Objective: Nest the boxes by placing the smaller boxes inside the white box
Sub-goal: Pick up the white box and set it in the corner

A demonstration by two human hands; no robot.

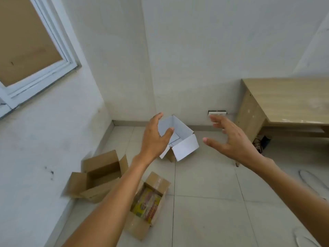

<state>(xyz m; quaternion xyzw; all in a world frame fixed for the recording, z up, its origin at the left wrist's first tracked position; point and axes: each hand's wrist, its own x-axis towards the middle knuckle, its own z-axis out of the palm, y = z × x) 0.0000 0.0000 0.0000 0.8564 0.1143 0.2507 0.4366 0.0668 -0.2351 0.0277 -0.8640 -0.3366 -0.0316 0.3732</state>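
Note:
An open white box (185, 147) sits on the tiled floor near the room's corner, its flaps up and its inside showing nothing. My left hand (154, 138) hovers over its left side with fingers spread, holding nothing. To the right of the box my right hand (231, 139) is also spread wide and holds nothing. An open brown cardboard box (99, 175) lies by the left wall, nearer to me. A smaller brown box (151, 204) with colourful printed packets inside lies beside it, partly hidden by my left forearm.
A wooden desk (284, 102) stands at the right against the far wall, with cables (260, 142) under it. A wall socket (217, 112) sits low behind my right hand. A window (32, 50) is in the left wall. Pale slippers (309, 177) lie at the right edge.

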